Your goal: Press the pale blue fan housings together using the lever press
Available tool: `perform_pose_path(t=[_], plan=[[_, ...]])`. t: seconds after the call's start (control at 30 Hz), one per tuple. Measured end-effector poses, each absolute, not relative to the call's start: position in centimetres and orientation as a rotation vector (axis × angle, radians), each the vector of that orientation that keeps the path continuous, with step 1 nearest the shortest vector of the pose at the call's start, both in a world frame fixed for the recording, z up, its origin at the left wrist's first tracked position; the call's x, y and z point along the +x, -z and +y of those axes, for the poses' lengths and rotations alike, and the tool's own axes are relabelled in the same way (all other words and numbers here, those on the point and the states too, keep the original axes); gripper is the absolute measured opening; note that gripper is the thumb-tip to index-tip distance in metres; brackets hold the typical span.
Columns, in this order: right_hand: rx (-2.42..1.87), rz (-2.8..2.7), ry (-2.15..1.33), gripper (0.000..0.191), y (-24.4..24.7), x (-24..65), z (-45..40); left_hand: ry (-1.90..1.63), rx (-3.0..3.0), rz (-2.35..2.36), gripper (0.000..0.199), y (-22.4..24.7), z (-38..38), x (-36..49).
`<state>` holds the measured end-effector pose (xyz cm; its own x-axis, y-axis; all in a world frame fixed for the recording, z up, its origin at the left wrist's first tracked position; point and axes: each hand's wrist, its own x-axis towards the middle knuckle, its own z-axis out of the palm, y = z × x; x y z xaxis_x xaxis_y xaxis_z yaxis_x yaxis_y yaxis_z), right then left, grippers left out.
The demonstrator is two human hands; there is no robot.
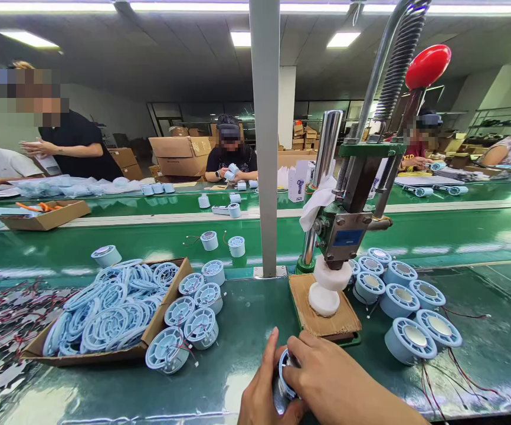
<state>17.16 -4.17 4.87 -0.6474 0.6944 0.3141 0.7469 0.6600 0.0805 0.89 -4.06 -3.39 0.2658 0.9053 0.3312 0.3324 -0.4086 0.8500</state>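
Left hand (262, 392): your fingers curl round the side of the fan housing (284, 378), gripping it | Right hand (330, 381): fingers pressed together on its rim | Housing: low between both hands, just short of the hand press (341, 236) | Tip: hold it level, seat the ring evenly, mind loose wires

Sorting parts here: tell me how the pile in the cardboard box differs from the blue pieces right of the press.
The pieces in the cardboard box are flat, open grille rings, heaped loosely and overlapping. The housings right of the press are thick round drums with shiny centres, lying apart in a cluster on the green table, some trailing red and black wires. Both are pale blue and round.
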Motion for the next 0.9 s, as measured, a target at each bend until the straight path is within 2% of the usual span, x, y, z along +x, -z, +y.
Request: perform_pose_path(t=[0.1,0.27,0.4,0.43,0.5,0.57,0.6,0.67,0.8,0.9], plan=[[-1.181,-2.607,0.282,0.016,-4.9,17.0,-4.2,-1.125,1.886,1.132,0.094,3.5,-4.1,1.0],[-1.344,-2.573,-0.178,0.031,-5.3,18.1,-4.0,-1.108,1.795,1.197,0.103,3.5,-4.2,1.3],[-1.23,-2.381,-0.485,0.042,-6.4,19.9,-4.5,-1.128,1.761,1.25,0.095,3.6,-4.2,1.6],[-1.171,-2.265,-0.576,0.039,-6.9,20.1,-4.8,-1.138,1.759,1.252,0.092,3.6,-4.2,1.7],[-1.039,-1.891,-0.761,0.014,-7.7,19.6,-5.0,-1.162,1.767,1.264,0.088,3.7,-4.2,1.9],[-0.905,-1.46,-1.024,0.048,-8.0,18.0,-4.6,-1.171,1.761,1.319,0.087,3.7,-4.3,2.2],[-0.857,-1.303,-1.163,0.059,-7.9,17.0,-4.1,-1.173,1.741,1.358,0.088,3.7,-4.3,2.4],[-0.809,-1.168,-1.388,0.068,-7.5,15.3,-2.6,-1.17,1.685,1.407,0.092,3.7,-4.4,2.6],[-0.854,-1.181,-1.369,0.069,-7.6,15.3,-0.4,-1.153,1.657,1.36,0.097,3.5,-4.3,2.6],[-0.927,-1.244,-1.159,0.056,-6.9,17.1,-1.5,-1.16,1.69,1.354,0.094,3.5,-4.3,2.6]])
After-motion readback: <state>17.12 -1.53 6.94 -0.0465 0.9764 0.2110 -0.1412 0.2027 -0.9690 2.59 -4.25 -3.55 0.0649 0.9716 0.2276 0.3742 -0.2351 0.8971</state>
